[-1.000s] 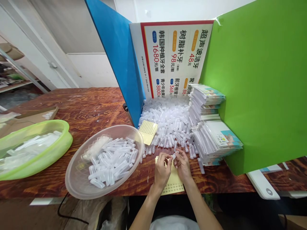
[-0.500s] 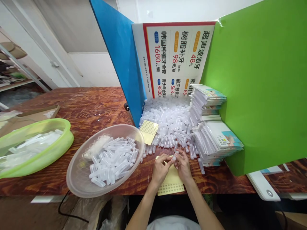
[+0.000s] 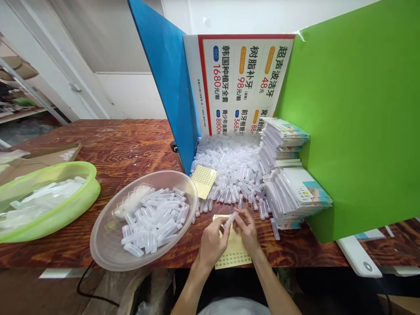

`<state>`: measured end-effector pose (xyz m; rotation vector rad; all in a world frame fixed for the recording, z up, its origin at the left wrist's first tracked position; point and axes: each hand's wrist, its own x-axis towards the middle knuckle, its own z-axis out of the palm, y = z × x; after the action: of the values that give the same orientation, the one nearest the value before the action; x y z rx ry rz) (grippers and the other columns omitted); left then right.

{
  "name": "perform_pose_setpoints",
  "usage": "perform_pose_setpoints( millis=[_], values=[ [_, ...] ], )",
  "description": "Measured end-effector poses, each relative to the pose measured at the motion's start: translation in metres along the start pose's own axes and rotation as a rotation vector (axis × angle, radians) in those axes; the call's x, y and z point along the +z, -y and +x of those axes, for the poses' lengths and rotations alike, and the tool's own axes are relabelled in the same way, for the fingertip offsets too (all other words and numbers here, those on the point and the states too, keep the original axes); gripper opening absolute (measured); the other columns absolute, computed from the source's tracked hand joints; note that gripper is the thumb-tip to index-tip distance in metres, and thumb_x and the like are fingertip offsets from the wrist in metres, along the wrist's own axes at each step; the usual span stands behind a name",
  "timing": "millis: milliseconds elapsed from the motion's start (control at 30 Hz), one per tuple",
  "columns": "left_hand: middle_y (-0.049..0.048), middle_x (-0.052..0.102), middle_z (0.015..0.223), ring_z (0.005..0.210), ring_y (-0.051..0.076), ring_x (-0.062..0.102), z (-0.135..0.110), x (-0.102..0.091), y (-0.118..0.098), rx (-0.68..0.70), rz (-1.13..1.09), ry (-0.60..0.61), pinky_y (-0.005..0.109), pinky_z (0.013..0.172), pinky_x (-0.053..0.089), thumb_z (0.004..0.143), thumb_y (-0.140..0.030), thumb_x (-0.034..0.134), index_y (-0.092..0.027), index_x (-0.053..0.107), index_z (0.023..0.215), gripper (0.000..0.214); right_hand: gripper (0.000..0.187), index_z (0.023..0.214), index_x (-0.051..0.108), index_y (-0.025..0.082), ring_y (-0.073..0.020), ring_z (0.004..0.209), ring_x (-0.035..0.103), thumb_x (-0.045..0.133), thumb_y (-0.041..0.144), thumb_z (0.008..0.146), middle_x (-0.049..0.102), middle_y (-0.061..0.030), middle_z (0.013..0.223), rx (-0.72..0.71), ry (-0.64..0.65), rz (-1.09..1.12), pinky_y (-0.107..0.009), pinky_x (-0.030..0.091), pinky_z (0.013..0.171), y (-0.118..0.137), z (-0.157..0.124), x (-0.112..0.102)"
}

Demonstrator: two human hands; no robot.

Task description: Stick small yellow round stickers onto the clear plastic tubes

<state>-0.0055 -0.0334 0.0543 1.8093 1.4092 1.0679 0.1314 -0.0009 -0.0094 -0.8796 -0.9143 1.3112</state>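
Note:
A small translucent plastic tube (image 3: 231,218) is held tilted between both hands above the table. My left hand (image 3: 213,242) pinches its lower left end with thumb and fingers. At its other end, the fingertips of my right hand (image 3: 247,229) close on it. Beneath the hands lies a yellow sticker sheet (image 3: 233,259), printed with rows of small marks and partly covered by the hands. Beyond them spreads a heap of similar tubes (image 3: 229,168). A second sticker sheet (image 3: 204,180) rests on the heap's left side.
A clear plastic basket (image 3: 101,249) of tubes stands left, with a green basket (image 3: 88,199) of white pieces farther left. Stacked printed cards (image 3: 288,197) stand right of the heap. Blue (image 3: 164,65) and green (image 3: 354,109) panels flank a price board (image 3: 243,78). One loose tube (image 3: 274,229) lies near the cards.
My hands have shifted slightly left. The tube has turned from nearly end-on to a slanted position, with more of its length visible between my fingers.

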Motion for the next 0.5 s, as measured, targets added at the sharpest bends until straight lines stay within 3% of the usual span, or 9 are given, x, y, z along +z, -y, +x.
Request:
perform_pose_setpoints(
  millis=[100,167,233,300,400,500],
  values=[
    [0.0037,0.073,0.093,0.08,0.016,0.069,-0.018,-0.049,-0.026,0.126,0.144,-0.14,0.025,0.074,0.054,0.098,-0.028,0.05,-0.022,0.065,0.107,0.019,0.029,0.093,0.072,0.018,-0.0125,0.055,0.049,0.059,0.045,0.093,0.061,-0.0012,0.071,-0.068,-0.044,-0.133,-0.025,0.038,0.05,0.009,0.0,0.004],
    [0.0033,0.073,0.097,0.083,0.017,0.069,-0.023,-0.092,-0.034,0.211,0.311,-0.33,0.026,0.078,0.054,0.096,-0.027,0.055,-0.022,0.065,0.109,0.017,0.028,0.095,0.071,0.019,-0.0147,0.059,0.053,0.056,0.042,0.094,0.064,-0.0028,0.075,-0.132,-0.128,-0.292,-0.027,0.042,0.054,0.017,0.006,0.007],
    [0.003,0.073,0.094,0.072,0.016,0.066,-0.022,-0.134,-0.031,0.231,0.532,-0.564,0.028,0.075,0.053,0.094,-0.027,0.06,-0.022,0.067,0.106,0.015,0.023,0.096,0.07,0.019,-0.0196,0.072,0.06,0.055,0.037,0.093,0.068,-0.0055,0.083,-0.239,-0.18,-0.546,-0.031,0.047,0.066,0.022,0.016,0.007],
    [0.0067,0.073,0.099,0.078,0.02,0.067,-0.019,-0.165,-0.018,0.18,0.704,-0.682,0.032,0.079,0.054,0.095,-0.028,0.057,-0.02,0.067,0.107,0.019,0.021,0.098,0.069,0.019,-0.0245,0.086,0.062,0.053,0.031,0.092,0.069,-0.0096,0.095,-0.342,-0.193,-0.833,-0.036,0.048,0.077,0.023,0.029,0.005],
    [0.0117,0.072,0.105,0.1,0.027,0.067,-0.02,-0.177,0.001,0.195,0.787,-0.712,0.042,0.093,0.051,0.096,-0.028,0.052,-0.017,0.068,0.104,0.021,0.024,0.108,0.067,0.018,-0.0282,0.088,0.063,0.052,0.026,0.09,0.067,-0.0144,0.104,-0.337,-0.176,-1.196,-0.037,0.047,0.072,0.017,0.043,0.0],
    [0.0073,0.071,0.1,0.096,0.023,0.067,-0.032,-0.149,0.004,0.207,0.58,-0.692,0.038,0.094,0.052,0.093,-0.024,0.059,-0.02,0.066,0.102,0.012,0.027,0.114,0.064,0.017,-0.03,0.084,0.064,0.056,0.022,0.089,0.066,-0.0172,0.105,-0.262,-0.131,-1.443,-0.036,0.044,0.062,0.011,0.047,-0.005]
  ],
)
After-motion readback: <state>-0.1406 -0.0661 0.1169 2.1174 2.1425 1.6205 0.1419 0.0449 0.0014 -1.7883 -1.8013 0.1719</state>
